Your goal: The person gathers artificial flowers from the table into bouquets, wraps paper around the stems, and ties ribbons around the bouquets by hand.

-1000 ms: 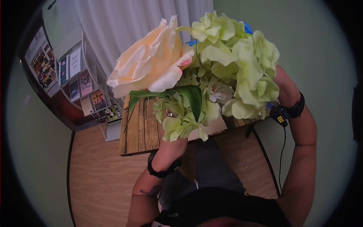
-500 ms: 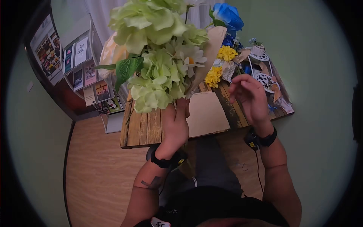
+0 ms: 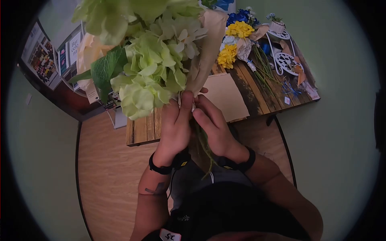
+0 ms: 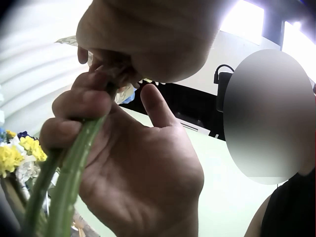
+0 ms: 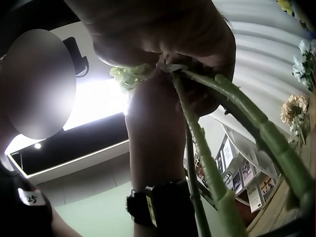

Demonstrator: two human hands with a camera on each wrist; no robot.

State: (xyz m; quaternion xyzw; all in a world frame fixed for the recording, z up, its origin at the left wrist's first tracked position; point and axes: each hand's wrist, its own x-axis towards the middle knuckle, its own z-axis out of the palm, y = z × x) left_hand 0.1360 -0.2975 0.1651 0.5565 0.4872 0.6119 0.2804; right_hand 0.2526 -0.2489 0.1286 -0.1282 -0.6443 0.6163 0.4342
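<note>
As the left hand (image 3: 175, 132) curls round the bouquet (image 3: 150, 64) at its neck and the right hand (image 3: 217, 134) pinches there too, above the worktop (image 3: 138, 130)'s near edge, I should hold paper (image 3: 207, 48) and stems (image 3: 207, 154) snugly together.

At the head view's right, a wooden table (image 3: 146, 128) bears other flowers: yellow blooms (image 3: 240, 29) beside dark blue ones (image 3: 238, 17), their green stems (image 3: 263, 70) pointing toward the near edge. Beyond the stems is a white metal stand (image 3: 286, 62) with scrollwork, a small potted plant (image 3: 276, 26) on its far end. Brown scraps (image 3: 300, 76) lie by the stand, near blue strands (image 3: 292, 90) and a small white tag (image 3: 287, 100). At the left, a rack (image 3: 117, 119) holds books, one reading "Barcelona" (image 3: 74, 47), beside a framed picture (image 3: 42, 64). Around them are a green wall (image 3: 345, 100) and a wood-look floor (image 3: 100, 160); the left wrist view shows a pale, folded curtain (image 4: 29, 74)
</note>
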